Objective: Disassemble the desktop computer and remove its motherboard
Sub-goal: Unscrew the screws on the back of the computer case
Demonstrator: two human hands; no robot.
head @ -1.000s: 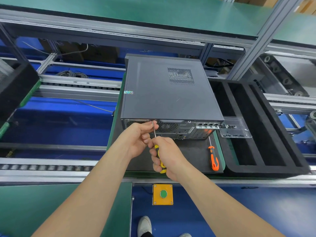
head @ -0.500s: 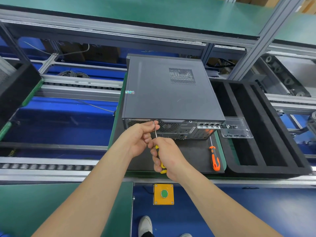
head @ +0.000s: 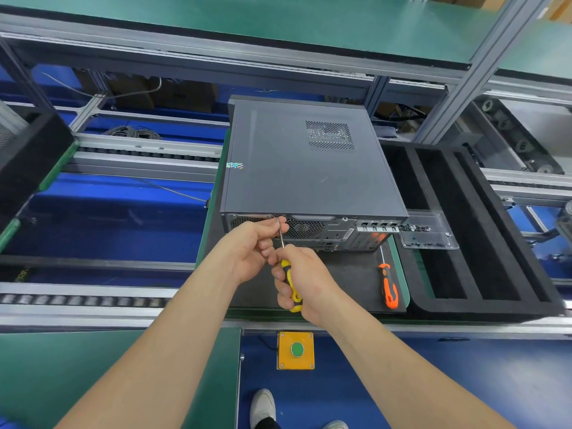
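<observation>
- At the middle of the head-camera view, a dark grey desktop computer (head: 309, 162) lies on its side on a black mat (head: 349, 274) laid over the green desk (head: 402, 292), its rear panel of vents and ports turned toward the person.
- The case is closed, with the cover panel on, so the motherboard inside is hidden.
- The right hand (head: 306, 286) is wrapped around the handle of a yellow and black screwdriver (head: 291, 286), fingers clamped on it. The thin metal shaft runs up to the top edge of the rear panel, left of centre.
- The left hand (head: 250, 246) is beside the shaft, its fingertips pinched together near the tip, seemingly steadying it at a screw. The screw itself is too small to make out.
- A second screwdriver with an orange handle (head: 388, 287) lies loose on the mat, to the right of the hands.
- Further right, a clear plastic tray (head: 428, 230) holding small dark parts rests on a black foam tray (head: 483, 224) with long empty channels.
- At the desk's near edge is a yellow box with a green button (head: 296, 349).
- Judgement: the step in hand is loosening a rear cover screw. To do it well, keep the shaft in line with the screw, press firmly inward while turning, and let the left fingertips catch the screw as it comes free.
</observation>
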